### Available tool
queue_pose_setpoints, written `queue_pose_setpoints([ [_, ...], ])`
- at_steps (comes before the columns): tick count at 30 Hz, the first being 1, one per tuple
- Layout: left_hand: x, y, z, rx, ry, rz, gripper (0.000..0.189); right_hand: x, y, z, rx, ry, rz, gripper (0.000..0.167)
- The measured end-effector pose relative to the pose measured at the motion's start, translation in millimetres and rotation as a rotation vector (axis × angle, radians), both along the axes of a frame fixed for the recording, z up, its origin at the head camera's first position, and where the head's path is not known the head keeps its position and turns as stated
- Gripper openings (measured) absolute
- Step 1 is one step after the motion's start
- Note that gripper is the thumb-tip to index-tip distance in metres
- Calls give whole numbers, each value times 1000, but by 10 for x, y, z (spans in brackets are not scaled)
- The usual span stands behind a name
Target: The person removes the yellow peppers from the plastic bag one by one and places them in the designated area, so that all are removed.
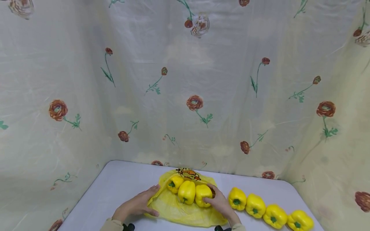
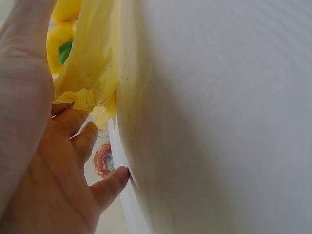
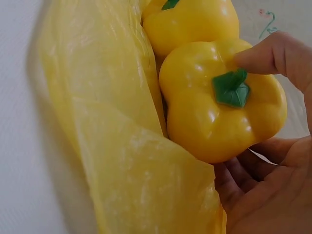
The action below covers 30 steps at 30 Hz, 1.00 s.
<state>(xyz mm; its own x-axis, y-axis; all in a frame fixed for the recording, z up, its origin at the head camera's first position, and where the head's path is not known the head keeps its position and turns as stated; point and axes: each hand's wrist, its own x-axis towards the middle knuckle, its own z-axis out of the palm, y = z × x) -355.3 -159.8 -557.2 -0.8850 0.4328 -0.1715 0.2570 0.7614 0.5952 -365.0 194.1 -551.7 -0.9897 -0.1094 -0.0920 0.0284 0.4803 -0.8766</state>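
Observation:
A yellow plastic bag (image 1: 173, 210) lies on the white table with three yellow bell peppers at its mouth. The left one (image 1: 175, 184) and the middle one (image 1: 187, 192) sit side by side, touching. My right hand (image 1: 221, 200) grips the right-hand bell pepper (image 3: 219, 105), its thumb on top near the green stem and its fingers underneath. Beside the bag's left edge, my left hand (image 1: 141, 201) has its fingers extended and spread. In the left wrist view, some fingertips of that hand (image 2: 63, 170) pass behind the bag's edge (image 2: 92, 63), partly hidden.
Several more yellow bell peppers (image 1: 255, 206) stand in a slanting row on the table (image 1: 115, 179), right of the bag. A flower-printed curtain (image 1: 179, 122) hangs behind the table and along both sides.

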Motion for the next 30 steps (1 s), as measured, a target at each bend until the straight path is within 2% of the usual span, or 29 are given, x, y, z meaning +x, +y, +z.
queue_pose_setpoints([
  [15, 9, -17, 6, -7, 9, -9, 116, 15, -12, 12, 56, -36, 23, 78],
  [22, 17, -7, 16, -10, -2, 6, 117, 14, -18, -1, 42, -29, 36, 77],
  [30, 17, -10, 16, -5, 1, -5, 116, 33, -21, -3, 43, -46, 52, 77],
])
